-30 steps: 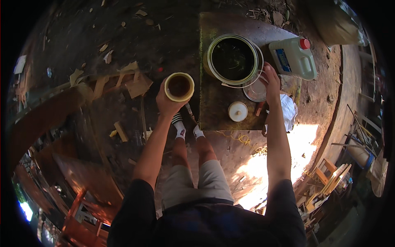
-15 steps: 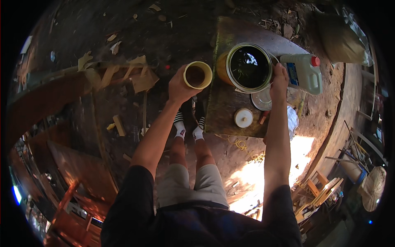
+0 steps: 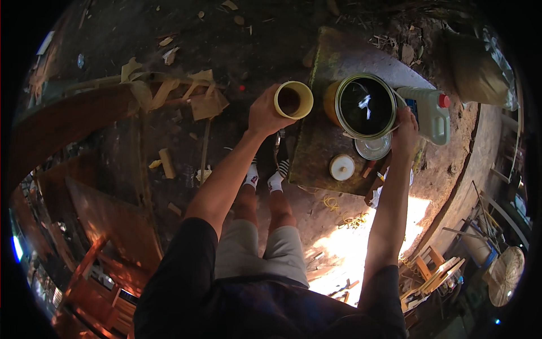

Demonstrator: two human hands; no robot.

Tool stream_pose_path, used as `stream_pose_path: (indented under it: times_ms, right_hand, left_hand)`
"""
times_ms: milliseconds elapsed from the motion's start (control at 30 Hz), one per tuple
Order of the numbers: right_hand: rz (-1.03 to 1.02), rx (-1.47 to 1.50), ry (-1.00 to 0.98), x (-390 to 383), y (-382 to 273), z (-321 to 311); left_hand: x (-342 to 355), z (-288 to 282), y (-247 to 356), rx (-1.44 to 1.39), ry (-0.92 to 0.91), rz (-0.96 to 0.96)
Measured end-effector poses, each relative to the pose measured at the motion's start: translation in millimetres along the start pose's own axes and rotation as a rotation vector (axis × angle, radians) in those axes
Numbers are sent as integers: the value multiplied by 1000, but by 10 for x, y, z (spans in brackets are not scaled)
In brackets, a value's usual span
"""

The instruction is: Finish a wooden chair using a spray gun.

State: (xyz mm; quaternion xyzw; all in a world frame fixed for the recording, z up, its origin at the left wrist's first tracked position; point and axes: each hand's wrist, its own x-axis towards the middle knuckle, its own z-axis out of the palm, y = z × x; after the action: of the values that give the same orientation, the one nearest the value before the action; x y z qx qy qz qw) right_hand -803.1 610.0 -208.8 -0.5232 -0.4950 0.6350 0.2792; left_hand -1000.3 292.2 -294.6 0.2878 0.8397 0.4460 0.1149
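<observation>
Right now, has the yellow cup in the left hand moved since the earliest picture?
Yes, rightward in view: the yellow cup, earlier just left of the table's left edge, now overlaps it.

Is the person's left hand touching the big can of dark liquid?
Apart: the head view shows the left hand around the yellow cup, with the cup and a strip of tabletop between it and the can.

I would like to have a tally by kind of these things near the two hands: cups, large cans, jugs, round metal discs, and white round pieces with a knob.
Cup: 1
Large can: 1
Jug: 1
Round metal disc: 1
White round piece with a knob: 1
Total: 5
</observation>
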Motion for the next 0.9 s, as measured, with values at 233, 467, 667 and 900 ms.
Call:
stream_pose_path:
  times_ms: [233,467,667,900]
  right_hand:
    - [-75,-88,-89,-54,-60,56]
    - [-82,-141,-111,-203,-174,308]
    - [-105,-184,-90,-355,-242,461]
    - [-104,-246,-57,-488,-260,615]
  left_hand:
    - [15,141,-24,-6,20,113]
    - [-16,197,-71,30,26,116]
    - [-70,208,-157,86,54,161]
    - [-100,239,-286,129,129,193]
